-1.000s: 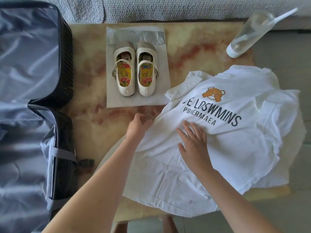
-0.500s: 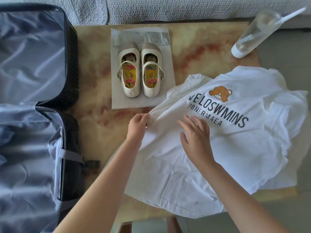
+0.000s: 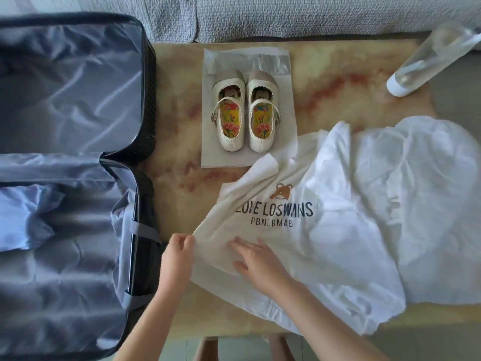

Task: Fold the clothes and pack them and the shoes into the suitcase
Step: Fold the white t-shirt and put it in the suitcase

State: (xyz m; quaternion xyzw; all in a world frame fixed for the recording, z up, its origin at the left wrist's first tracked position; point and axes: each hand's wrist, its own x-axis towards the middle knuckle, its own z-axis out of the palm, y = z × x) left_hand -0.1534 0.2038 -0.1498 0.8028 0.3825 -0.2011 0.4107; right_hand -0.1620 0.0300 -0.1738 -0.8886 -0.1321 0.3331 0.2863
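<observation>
A white T-shirt (image 3: 338, 243) lies rumpled over the right half of the tabletop (image 3: 174, 121), print side up with a bear and dark lettering, its near hem hanging past the front edge. The left hand (image 3: 179, 252) pinches the shirt's left edge between thumb and curled fingers, near the front-left part of the tabletop. The right hand (image 3: 256, 263) lies on the cloth just beside it, fingers straight and spread, holding nothing.

A pair of cream shoes (image 3: 245, 113) with flowered insoles stands side by side on a grey sheet (image 3: 229, 160) toward the back edge, toes pointing away; the shirt's sleeve overlaps that sheet's near right corner. A clear bottle (image 3: 429, 58) stands at the back-right corner. The open suitcase (image 3: 67, 105), lined in grey, lies against the tabletop's left edge. A grey sofa (image 3: 299, 16) runs behind.
</observation>
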